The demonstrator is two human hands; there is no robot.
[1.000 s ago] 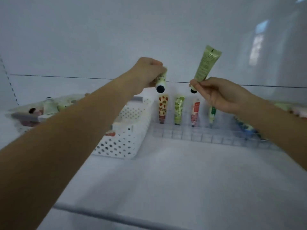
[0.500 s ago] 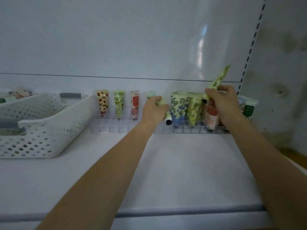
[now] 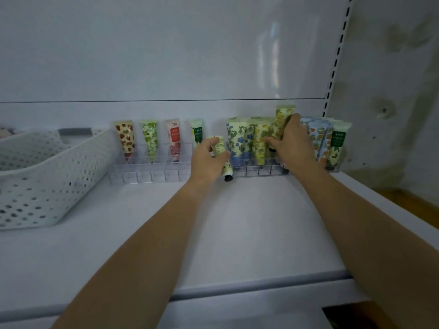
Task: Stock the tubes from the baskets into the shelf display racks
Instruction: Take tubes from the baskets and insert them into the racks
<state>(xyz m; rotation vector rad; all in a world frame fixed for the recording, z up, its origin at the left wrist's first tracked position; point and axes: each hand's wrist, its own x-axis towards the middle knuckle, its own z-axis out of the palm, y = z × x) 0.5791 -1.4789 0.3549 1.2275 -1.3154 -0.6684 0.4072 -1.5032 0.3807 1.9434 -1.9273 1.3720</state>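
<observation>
My left hand [image 3: 207,157] grips a pale green tube [image 3: 221,153], cap down and tilted, just in front of the gap between two clear display racks. My right hand [image 3: 291,143] holds a yellow-green lemon-print tube [image 3: 281,122] upright among the packed tubes of the right rack [image 3: 259,170], its cap hidden behind my fingers. The left rack [image 3: 152,173] holds several tubes standing cap down in its back row, among them a strawberry-print tube [image 3: 125,138].
A white perforated basket [image 3: 47,176] stands on the shelf at the left, its contents hidden. The white shelf [image 3: 237,233] stretches toward me to a raised front lip. A slotted upright [image 3: 335,60] and a stained wall lie to the right.
Both hands moved from above the left rack to the right rack. The right hand's tube went from raised and tilted to upright among the tubes. The view swung right.
</observation>
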